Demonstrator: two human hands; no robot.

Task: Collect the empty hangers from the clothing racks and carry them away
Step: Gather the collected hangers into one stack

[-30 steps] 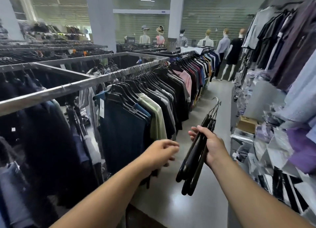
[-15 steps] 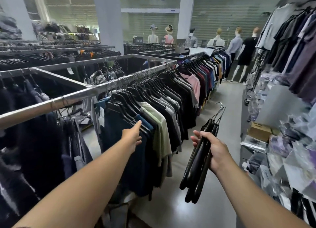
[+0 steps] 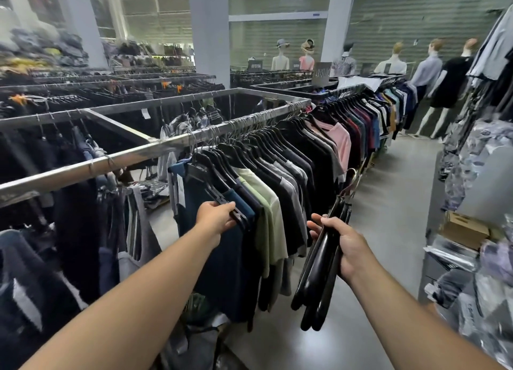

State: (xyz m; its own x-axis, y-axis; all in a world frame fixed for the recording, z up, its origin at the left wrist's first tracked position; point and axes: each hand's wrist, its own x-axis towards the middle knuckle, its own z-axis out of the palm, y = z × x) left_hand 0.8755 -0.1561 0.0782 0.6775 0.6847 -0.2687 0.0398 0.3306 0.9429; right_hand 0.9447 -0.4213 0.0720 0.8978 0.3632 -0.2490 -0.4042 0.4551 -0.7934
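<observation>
My right hand (image 3: 342, 243) grips a bundle of several black hangers (image 3: 319, 275) that hangs down over the aisle floor, hooks pointing up. My left hand (image 3: 218, 217) reaches to the metal clothing rack (image 3: 155, 147) and holds the lower end of a black hanger (image 3: 222, 194) at the near end of the row, in front of a dark blue shirt (image 3: 222, 258). A long row of shirts on black hangers runs away along the rail.
A grey aisle floor (image 3: 388, 203) runs between the rack and shelves of packed clothes on the right, with a cardboard box (image 3: 463, 228). Mannequins (image 3: 424, 75) stand at the aisle's far end. More racks fill the left; pillars (image 3: 208, 30) rise behind.
My left hand rose from beside the bundle, reached to the rack and took hold of the near black hanger. The right hand kept the bundle, and the view moved closer to the rack.
</observation>
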